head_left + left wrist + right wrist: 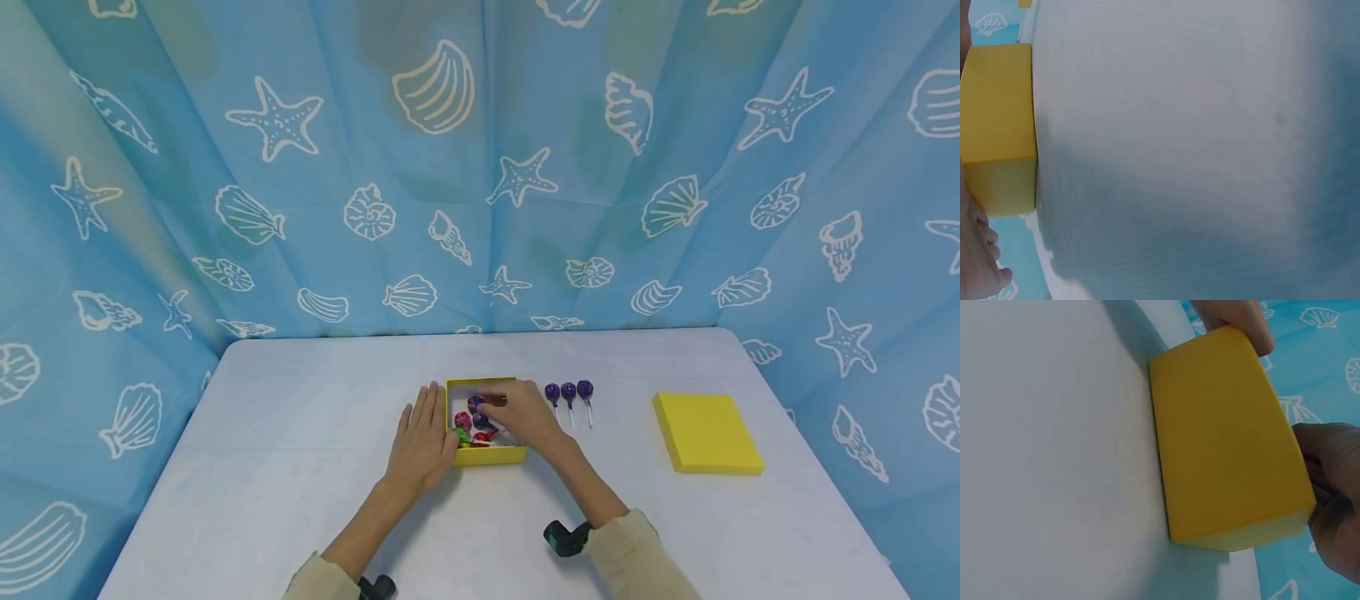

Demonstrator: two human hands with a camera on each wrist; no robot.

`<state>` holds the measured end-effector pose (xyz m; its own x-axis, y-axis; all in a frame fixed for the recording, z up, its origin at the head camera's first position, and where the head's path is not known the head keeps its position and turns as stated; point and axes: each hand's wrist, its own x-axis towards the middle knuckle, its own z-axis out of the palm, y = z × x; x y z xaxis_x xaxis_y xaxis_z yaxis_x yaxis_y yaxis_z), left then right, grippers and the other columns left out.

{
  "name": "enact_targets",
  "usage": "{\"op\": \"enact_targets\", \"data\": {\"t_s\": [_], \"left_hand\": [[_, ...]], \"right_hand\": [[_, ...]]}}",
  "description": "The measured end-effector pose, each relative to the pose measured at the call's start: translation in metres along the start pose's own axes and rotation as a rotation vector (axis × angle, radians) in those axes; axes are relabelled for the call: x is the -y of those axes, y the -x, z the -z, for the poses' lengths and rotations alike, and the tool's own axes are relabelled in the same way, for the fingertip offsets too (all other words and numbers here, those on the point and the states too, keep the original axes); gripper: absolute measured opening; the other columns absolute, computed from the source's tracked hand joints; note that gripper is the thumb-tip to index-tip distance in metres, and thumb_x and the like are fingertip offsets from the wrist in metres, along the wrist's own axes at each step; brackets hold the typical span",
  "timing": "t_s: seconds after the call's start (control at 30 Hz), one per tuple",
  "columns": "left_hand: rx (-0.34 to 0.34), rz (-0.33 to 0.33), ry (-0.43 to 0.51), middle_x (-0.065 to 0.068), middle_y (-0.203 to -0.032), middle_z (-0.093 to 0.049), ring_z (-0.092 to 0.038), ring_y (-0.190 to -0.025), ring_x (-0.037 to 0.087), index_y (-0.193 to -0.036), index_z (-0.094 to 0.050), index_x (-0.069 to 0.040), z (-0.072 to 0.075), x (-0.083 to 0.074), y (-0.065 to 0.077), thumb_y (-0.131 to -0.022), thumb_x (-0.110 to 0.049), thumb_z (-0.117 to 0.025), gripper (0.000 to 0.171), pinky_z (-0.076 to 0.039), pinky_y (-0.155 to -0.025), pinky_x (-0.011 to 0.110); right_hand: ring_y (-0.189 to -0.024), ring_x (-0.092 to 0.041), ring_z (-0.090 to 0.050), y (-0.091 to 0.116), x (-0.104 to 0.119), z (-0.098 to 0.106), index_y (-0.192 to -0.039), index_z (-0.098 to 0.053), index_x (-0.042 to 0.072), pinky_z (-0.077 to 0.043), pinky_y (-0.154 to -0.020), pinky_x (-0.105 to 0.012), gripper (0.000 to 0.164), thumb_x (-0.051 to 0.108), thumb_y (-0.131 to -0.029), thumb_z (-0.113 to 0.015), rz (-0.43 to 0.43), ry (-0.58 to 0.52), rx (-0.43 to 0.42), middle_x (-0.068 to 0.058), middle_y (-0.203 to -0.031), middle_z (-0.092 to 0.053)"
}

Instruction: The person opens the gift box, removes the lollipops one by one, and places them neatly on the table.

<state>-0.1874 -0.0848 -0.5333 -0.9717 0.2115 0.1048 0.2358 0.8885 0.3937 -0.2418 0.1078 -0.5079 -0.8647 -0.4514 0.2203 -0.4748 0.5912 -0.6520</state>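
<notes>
In the head view, a shallow yellow box (491,456) with its top uncovered holds several wrapped lollipops, among them a purple lollipop (480,421), a pink lollipop (463,422), a red lollipop (482,437) and a green lollipop (462,435). My left hand (422,446) lies along the box's left side, fingers straight, thumb at the front left corner. My right hand (527,414) reaches over the right wall, with bent fingers and thumb right at the purple lollipops inside. I cannot tell whether they pinch one. From the right wrist, the box wall (1229,437) hides the fingertips.
Three purple lollipops (569,392) lie in a row on the table right of the box, sticks pointing toward me. Farther right is a flat yellow lid (708,433). The white table (300,400) ends at a blue curtain (480,208) with shell prints.
</notes>
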Motion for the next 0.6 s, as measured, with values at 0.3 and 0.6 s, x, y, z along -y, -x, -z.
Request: {"op": "enact_targets", "data": {"t_s": [0.3, 0.6], "left_hand": [[0.002, -0.005, 0.005, 0.019, -0.162, -0.02, -0.014, -0.15, 0.033, -0.156, -0.022, 0.006, 0.0, 0.001, 0.0, -0.1, -0.023, -0.038, 0.065, -0.014, -0.118, 0.052], [-0.005, -0.008, 0.013, 0.02, -0.162, -0.021, -0.015, -0.15, 0.033, -0.155, -0.022, 0.006, 0.0, 0.001, -0.001, -0.1, -0.022, -0.038, 0.064, -0.015, -0.118, 0.052]], "right_hand": [[-0.09, -0.014, -0.067, -0.017, 0.0, -0.007, -0.123, -0.073, 0.01, -0.054, -0.088, -0.032, 0.03, 0.017, -0.094, -0.07, -0.057, 0.182, 0.116, -0.004, -0.113, -0.073], [-0.112, -0.024, -0.066, -0.029, 0.002, -0.009, -0.122, -0.073, 0.008, -0.048, -0.099, -0.04, 0.029, 0.011, -0.094, -0.069, -0.054, 0.283, 0.216, -0.007, -0.119, -0.071]]}}
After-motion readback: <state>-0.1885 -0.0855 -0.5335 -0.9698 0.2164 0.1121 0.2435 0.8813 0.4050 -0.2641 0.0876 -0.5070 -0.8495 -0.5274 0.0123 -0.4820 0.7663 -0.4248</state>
